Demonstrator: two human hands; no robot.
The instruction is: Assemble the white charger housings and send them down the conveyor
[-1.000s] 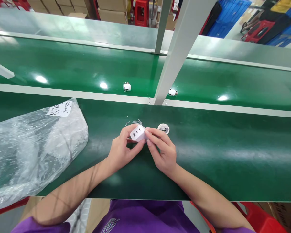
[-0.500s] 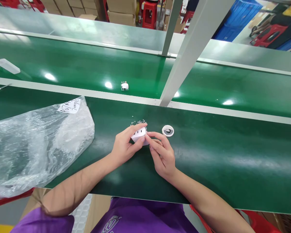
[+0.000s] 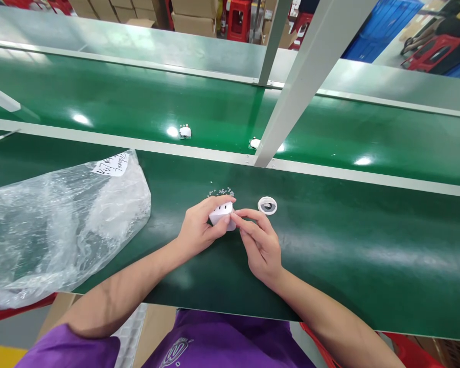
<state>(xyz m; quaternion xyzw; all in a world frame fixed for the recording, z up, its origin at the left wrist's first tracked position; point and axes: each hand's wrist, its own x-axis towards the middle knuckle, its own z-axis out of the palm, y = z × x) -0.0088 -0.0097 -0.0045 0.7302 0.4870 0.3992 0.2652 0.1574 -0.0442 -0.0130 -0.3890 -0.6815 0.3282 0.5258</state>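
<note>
Between the thumb and fingers of my left hand (image 3: 200, 225) is a white plastic charger housing (image 3: 223, 219) with small dark slots on its upper face. My right hand (image 3: 261, 244) has its thumb and index fingertips pinched together against the right end of the housing. Whatever they pinch, if anything, is too small to make out. Just beyond the housing lies a scatter of tiny clear pieces (image 3: 225, 191) on the dark green work surface. A round white ring-shaped item (image 3: 267, 205) with a grey centre lies beyond my right hand.
A large clear plastic bag (image 3: 69, 230) with a handwritten label covers the left side. Behind a pale rail, small white parts (image 3: 185, 132) sit on the green belt (image 3: 130, 110), one partly behind a slanted metal post (image 3: 291, 97). A thin pointed tool (image 3: 2, 137) lies far left.
On the belt, the small white part has shifted left, and a second one now shows beside the post. My hands keep nearly the same hold on the housing. The view has shifted slightly.
</note>
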